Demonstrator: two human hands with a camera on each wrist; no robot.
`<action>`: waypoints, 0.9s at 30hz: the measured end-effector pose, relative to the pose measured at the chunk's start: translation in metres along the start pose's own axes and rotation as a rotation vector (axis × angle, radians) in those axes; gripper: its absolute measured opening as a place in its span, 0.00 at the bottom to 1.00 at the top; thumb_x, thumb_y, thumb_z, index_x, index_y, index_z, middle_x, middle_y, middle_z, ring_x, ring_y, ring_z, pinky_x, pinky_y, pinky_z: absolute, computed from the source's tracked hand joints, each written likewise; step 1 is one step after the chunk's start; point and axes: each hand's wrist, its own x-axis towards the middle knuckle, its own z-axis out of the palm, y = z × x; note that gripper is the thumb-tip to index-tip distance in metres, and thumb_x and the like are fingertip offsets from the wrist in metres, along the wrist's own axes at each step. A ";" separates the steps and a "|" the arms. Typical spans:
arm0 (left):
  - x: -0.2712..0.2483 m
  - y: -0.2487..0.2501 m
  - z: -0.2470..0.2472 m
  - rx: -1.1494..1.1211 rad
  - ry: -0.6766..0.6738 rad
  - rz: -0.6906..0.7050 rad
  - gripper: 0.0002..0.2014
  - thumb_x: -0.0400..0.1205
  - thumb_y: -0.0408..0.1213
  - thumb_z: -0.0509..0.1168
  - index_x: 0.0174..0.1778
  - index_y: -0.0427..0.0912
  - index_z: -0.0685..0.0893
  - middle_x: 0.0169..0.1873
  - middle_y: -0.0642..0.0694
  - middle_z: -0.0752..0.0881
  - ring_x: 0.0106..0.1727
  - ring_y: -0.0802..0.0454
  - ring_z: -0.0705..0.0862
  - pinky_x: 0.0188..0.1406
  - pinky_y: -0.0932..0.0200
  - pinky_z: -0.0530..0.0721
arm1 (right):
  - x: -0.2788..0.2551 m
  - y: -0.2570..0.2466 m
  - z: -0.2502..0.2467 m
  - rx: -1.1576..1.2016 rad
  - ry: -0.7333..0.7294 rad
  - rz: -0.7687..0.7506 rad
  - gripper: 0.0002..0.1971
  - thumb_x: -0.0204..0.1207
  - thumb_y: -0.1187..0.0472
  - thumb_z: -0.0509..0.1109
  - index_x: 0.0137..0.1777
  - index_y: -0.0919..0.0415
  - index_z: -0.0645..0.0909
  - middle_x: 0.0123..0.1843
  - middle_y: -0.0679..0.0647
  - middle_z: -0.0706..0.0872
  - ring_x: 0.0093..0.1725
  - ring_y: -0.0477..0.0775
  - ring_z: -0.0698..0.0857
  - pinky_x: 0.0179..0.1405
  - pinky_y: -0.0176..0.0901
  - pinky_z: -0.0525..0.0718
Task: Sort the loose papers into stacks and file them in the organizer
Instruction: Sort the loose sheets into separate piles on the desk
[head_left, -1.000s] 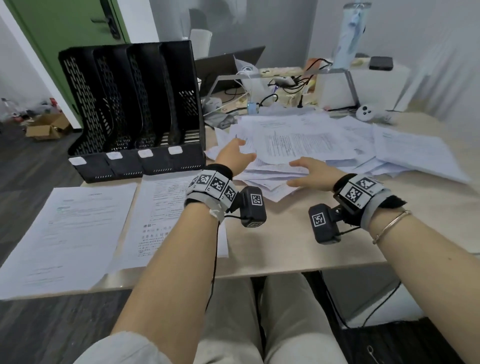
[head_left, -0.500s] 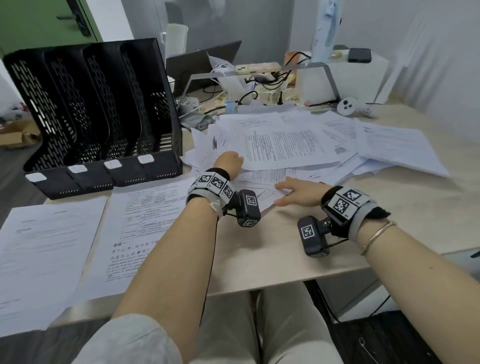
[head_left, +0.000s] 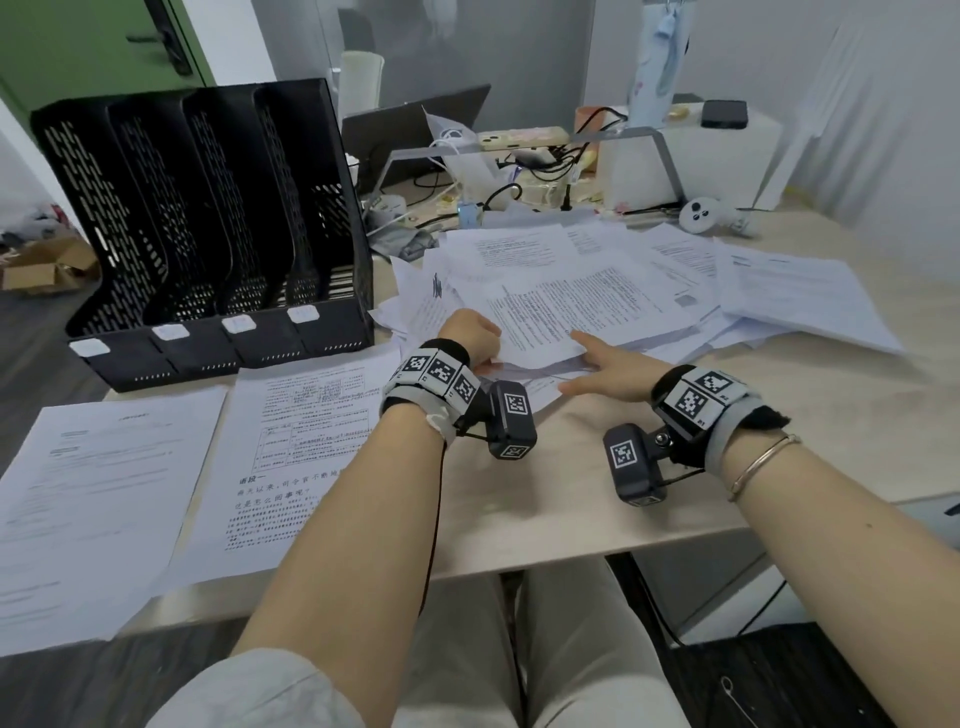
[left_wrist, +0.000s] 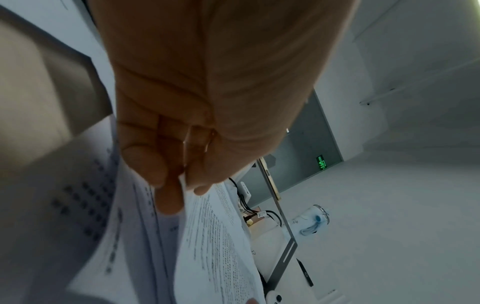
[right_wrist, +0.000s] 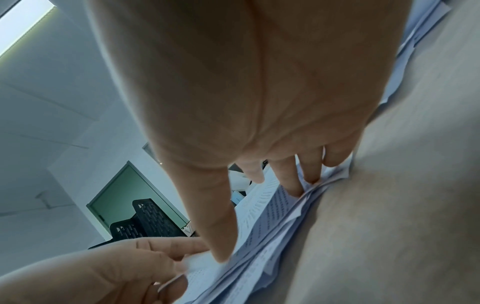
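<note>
loose papers on desk, top sheet's edge pinched by left hand, right hand flat alongside

Both forearms are extended forward over the desk edge, hands brought close together.

The left hand is curled, knuckles up, and the edge of a printed sheet is pinched between its thumb and fingertips, as seen from the left wrist view. The right hand is held flat and palm down, with fingers extended and slightly spread and their tips laid on the paper edges; the thumb is stretched toward the left hand. A marker-covered band with a small camera block is worn on each wrist, and a thin bangle is seen on the right forearm. A light sleeve is visible at the left upper arm.
</note>
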 end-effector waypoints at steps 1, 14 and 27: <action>-0.003 -0.001 0.001 -0.013 -0.004 0.003 0.18 0.80 0.18 0.56 0.62 0.35 0.82 0.61 0.35 0.80 0.49 0.39 0.85 0.45 0.48 0.89 | -0.002 -0.001 -0.001 0.002 0.007 -0.003 0.43 0.76 0.47 0.70 0.84 0.52 0.48 0.84 0.52 0.57 0.82 0.53 0.61 0.79 0.46 0.59; -0.027 -0.008 -0.020 -0.276 0.423 0.465 0.25 0.77 0.18 0.52 0.65 0.41 0.80 0.64 0.46 0.79 0.64 0.46 0.81 0.62 0.47 0.83 | -0.032 -0.034 -0.003 0.327 0.248 -0.264 0.33 0.78 0.51 0.69 0.81 0.44 0.60 0.73 0.56 0.77 0.74 0.53 0.74 0.71 0.45 0.71; -0.070 -0.008 0.003 -0.309 0.165 0.509 0.30 0.79 0.22 0.61 0.76 0.46 0.63 0.64 0.44 0.75 0.51 0.52 0.83 0.44 0.70 0.84 | -0.029 -0.038 -0.005 0.538 0.631 -0.304 0.18 0.80 0.70 0.62 0.68 0.60 0.79 0.69 0.51 0.80 0.68 0.52 0.78 0.70 0.48 0.77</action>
